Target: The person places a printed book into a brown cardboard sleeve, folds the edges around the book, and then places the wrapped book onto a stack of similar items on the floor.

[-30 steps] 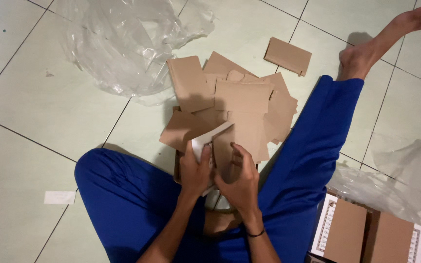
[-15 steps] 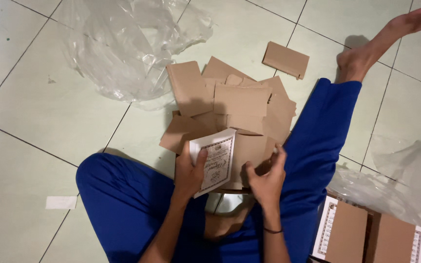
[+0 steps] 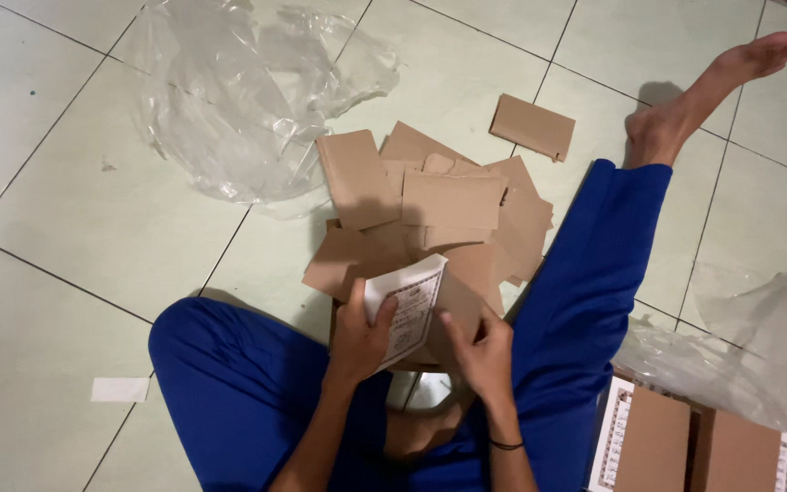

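I sit on a tiled floor in blue trousers. My left hand grips a small white printed booklet by its left edge, thumb on its face. My right hand holds a brown cardboard cover that lies against the booklet's right side and behind it. Both are held over my lap, just in front of a heap of flat brown cardboard pieces on the floor.
Crumpled clear plastic sheets lie at the upper left and at the right. One cardboard piece lies apart near my bare foot. Wrapped booklets are stacked at the lower right. A white paper scrap lies left.
The booklet, edge-on and tucked in brown card a second ago, now faces up showing its white printed front. My right hand has shifted to the card's right side.
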